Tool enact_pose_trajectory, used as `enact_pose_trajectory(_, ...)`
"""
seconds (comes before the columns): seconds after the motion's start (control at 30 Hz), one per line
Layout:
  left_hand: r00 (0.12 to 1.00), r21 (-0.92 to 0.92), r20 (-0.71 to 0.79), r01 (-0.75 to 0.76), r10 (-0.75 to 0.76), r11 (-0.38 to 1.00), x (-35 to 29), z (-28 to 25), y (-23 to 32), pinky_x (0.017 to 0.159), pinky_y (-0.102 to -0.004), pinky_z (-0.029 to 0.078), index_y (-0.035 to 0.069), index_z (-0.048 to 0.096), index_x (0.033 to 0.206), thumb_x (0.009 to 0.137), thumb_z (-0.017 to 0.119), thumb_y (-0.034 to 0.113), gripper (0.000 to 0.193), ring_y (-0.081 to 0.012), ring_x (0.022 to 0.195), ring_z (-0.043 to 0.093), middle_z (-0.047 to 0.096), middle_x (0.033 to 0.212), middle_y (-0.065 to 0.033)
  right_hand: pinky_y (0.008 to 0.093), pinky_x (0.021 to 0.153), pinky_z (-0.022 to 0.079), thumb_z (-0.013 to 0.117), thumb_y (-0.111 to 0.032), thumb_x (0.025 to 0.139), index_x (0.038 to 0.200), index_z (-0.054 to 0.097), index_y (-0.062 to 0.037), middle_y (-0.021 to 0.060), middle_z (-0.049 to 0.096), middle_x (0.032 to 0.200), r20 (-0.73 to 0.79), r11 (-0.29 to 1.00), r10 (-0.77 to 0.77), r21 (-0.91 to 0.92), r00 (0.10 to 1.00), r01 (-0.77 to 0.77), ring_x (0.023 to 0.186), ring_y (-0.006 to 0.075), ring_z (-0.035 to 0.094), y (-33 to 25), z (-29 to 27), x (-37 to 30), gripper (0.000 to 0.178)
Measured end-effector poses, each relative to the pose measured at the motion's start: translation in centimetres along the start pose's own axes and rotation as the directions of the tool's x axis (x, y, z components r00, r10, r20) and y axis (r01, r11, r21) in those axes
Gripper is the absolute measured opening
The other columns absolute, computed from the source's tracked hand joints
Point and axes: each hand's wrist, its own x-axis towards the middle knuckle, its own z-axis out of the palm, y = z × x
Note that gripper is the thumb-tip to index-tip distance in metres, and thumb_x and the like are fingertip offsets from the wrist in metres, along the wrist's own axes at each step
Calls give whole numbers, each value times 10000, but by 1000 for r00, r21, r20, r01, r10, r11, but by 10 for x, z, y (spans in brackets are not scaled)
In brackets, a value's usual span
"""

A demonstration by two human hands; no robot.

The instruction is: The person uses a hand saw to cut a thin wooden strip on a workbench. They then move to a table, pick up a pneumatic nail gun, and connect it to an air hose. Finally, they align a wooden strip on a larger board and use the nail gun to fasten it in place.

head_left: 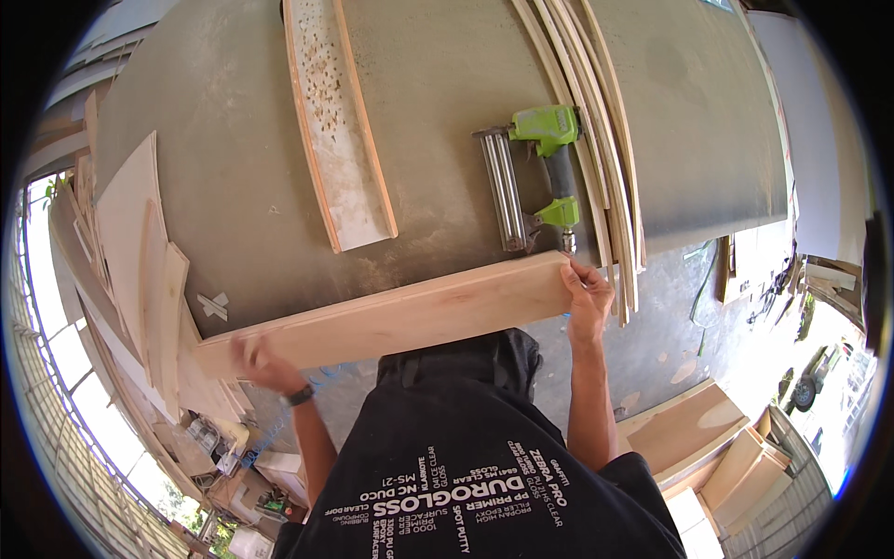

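A long pale wooden board [410,312] lies along the near edge of the work table, its broad face toward me. My right hand [589,296] grips its right end, thumb on the near face and fingers behind. Near the board's left end is my left hand [264,363], smeared by motion, so its fingers and any contact are unclear. Just beyond the board's right part rests a green and black nail gun [551,168] with a silver magazine. Farther off lies a shallow channel-shaped wooden piece [340,140] with small brown bits in it.
Several long thin wood strips [596,140] run along the table [428,93] right of the nail gun. Small pale scraps [213,306] lie at the left, beside stacked plywood offcuts [140,261]. More wood panels [689,424] stand on the floor at the lower right.
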Motion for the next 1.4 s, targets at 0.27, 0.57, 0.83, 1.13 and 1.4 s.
enact_pose_trajectory(0.27,40,-561,773,-423,633,712,-170,127,227,1031,-497,379,-22,488,1347,657,854,371,874,-380,1190,483,487,1285,-177,293,900,529,765,-91,887,1076,705,105,166,720,1121,10,997,81,2,997,-81,983,170,671,-2,0,4,279)
enact_pose_trajectory(0.57,60,-553,794,-342,605,759,-188,150,225,974,-494,382,18,483,1324,567,877,281,893,-369,1147,477,476,1234,-164,308,910,547,764,-60,881,1074,697,111,174,705,1161,-9,999,35,29,999,-34,1012,188,673,-1,2,2,267)
enact_pose_trajectory(0.83,87,-529,799,-369,595,764,-195,153,225,952,-501,391,43,496,1303,540,883,255,882,-375,1118,479,482,1223,-152,290,897,548,740,-19,888,1079,696,105,142,712,1145,-38,993,49,111,998,-45,996,167,674,-4,4,-5,232)
enact_pose_trajectory(1.13,78,-523,801,-390,593,758,-194,157,234,922,-491,399,39,488,1262,547,857,253,832,-363,1074,485,486,1172,-146,273,818,549,761,-61,889,1078,713,82,107,715,1072,-43,998,43,47,998,-41,896,140,671,-3,4,-2,242)
enact_pose_trajectory(1.4,49,-493,826,-418,561,763,-197,158,232,943,-491,397,33,515,1258,524,884,321,871,-367,1066,485,492,1182,-152,295,847,552,733,-32,887,1042,701,101,119,717,1122,6,997,43,-61,999,-42,937,173,692,-8,-1,3,207)
